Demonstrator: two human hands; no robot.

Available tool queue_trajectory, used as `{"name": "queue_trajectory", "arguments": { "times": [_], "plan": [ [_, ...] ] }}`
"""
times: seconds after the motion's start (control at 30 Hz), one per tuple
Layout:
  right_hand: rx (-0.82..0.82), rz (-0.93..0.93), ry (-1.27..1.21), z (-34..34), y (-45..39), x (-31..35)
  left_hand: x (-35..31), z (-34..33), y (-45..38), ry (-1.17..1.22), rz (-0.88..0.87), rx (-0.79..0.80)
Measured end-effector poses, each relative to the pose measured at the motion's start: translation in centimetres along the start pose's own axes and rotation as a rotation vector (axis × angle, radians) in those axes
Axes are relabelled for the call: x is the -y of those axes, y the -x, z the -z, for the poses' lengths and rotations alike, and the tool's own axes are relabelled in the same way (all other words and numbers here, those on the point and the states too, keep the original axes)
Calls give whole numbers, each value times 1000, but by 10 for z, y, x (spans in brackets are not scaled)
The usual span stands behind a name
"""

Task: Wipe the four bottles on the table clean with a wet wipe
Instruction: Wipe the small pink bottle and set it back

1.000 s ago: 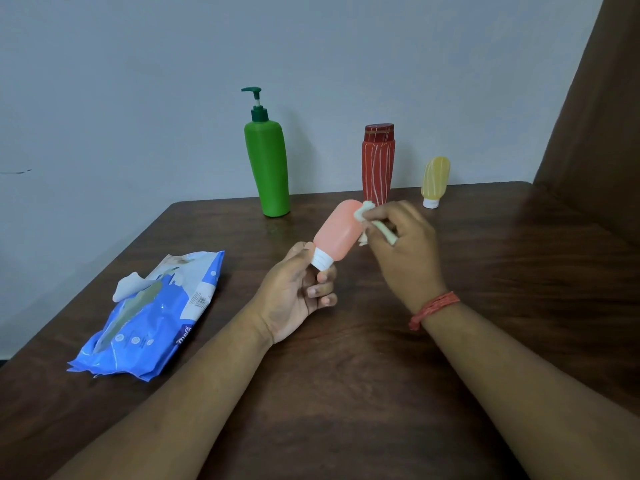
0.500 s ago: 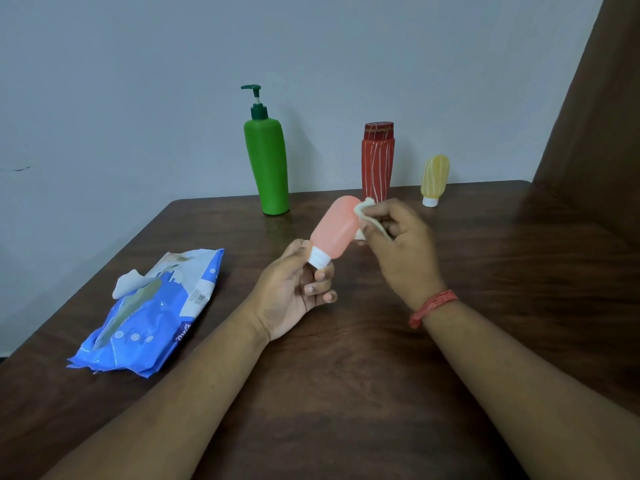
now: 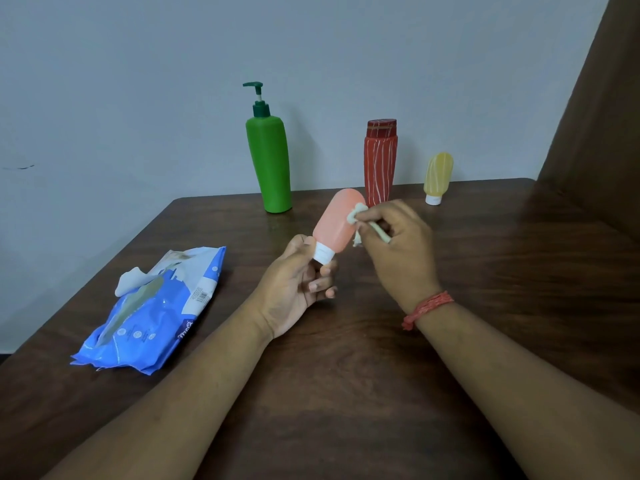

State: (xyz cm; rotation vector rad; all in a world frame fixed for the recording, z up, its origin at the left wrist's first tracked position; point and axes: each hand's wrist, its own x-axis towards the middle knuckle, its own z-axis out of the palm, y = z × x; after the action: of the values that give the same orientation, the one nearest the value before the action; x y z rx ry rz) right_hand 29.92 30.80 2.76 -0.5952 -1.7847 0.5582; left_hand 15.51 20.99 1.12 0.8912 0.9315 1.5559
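- The pink bottle is held in the air above the middle of the table, white cap down and toward 7 o'clock, its rounded end tilted up toward 1 o'clock
- The left hand holds it by the cap; thumb and fingers pinch the white neck, the remaining fingers curled in below it
- The wet wipe, bunched into a small white wad, presses against the bottle's side at 3 o'clock; a strip of it trails back across the right hand
- That right hand's fingers are clenched round the wipe; a red thread band circles the wrist
- The green pump bottle stands upright at 11 o'clock from the pink one, near the table's far edge
- The red striped bottle stands upright at 1 o'clock, just behind the right hand
- The yellow bottle stands on its white cap at 2 o'clock, well apart from the hands
- The blue wipes pack lies flat at 8 o'clock, its flap open; a white wipe pokes out of the opening
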Motion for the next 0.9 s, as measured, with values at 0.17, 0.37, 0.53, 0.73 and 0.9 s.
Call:
{"name": "queue_trajectory", "arguments": {
  "times": [0.17, 0.37, 0.53, 0.73, 0.9],
  "plan": [
    [222, 296, 104, -7, 12, 7, -1, 0, 1, -116, -43, -79],
    [-14, 203, 217, 9, -9, -3, 0, -7, 3, -325, -35, -27],
    [17, 71, 179, 22, -18, -6, -1, -7, 6, -402, -26, 15],
    [231, 370, 416, 25, -22, -1, 0, -2, 5, -658, -98, -75],
    [281, 250, 491, 29, -21, -10, -4, -1, 2, -1090, -233, -239]
  ]
}}
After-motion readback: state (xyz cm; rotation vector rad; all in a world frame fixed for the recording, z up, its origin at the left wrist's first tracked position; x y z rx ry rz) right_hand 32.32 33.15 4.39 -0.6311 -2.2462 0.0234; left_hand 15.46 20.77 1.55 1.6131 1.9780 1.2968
